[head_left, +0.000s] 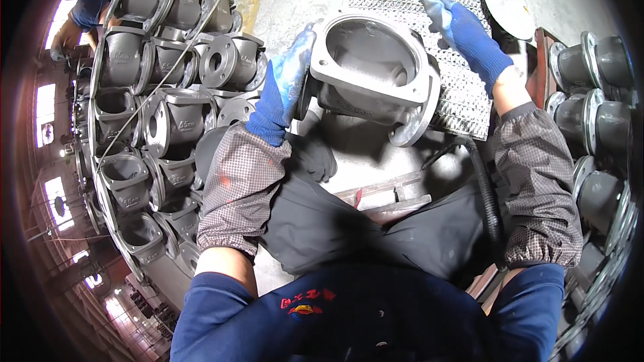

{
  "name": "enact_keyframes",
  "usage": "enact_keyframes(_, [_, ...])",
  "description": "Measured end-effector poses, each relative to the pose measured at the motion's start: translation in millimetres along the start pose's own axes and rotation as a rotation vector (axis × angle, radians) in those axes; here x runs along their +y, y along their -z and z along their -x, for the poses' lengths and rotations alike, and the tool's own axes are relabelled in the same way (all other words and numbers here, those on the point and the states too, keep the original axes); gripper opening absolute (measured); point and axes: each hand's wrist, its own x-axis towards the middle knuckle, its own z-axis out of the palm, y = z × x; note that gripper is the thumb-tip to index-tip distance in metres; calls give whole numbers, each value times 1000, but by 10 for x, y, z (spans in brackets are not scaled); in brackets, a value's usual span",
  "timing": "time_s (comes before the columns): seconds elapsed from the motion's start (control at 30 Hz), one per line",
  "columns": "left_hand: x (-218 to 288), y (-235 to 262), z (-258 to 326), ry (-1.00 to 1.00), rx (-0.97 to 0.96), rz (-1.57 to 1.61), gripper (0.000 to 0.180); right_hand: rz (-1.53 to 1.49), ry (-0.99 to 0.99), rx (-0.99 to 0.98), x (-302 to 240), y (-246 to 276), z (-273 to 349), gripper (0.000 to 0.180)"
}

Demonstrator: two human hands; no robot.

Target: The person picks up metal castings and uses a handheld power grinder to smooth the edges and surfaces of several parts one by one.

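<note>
your flat left hand [290, 70] touches the flanged metal casting [365, 102]; open room separates its edge from your spread right hand [463, 30].

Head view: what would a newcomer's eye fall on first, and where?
Probably the grey metal part at upper centre, its wide opening facing the camera. The blue-gloved left hand is at its left side; the open right hand is apart from it, to the right. Stacked grey parts crowd the picture's left side.
</note>
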Motion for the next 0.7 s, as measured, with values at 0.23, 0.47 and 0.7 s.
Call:
enact_keyframes(0.23, [61, 31, 66, 175, 11, 19, 42, -181, -34, -21, -90, 124, 244, 60])
enact_keyframes(0.47, [112, 34, -18, 67, -59, -208, 42, 323, 293, 112, -562, -74, 327, 76])
enact_keyframes(0.7, [351, -106, -128, 105, -73, 320, 44, 658, 322, 31, -867, -466, 67, 88])
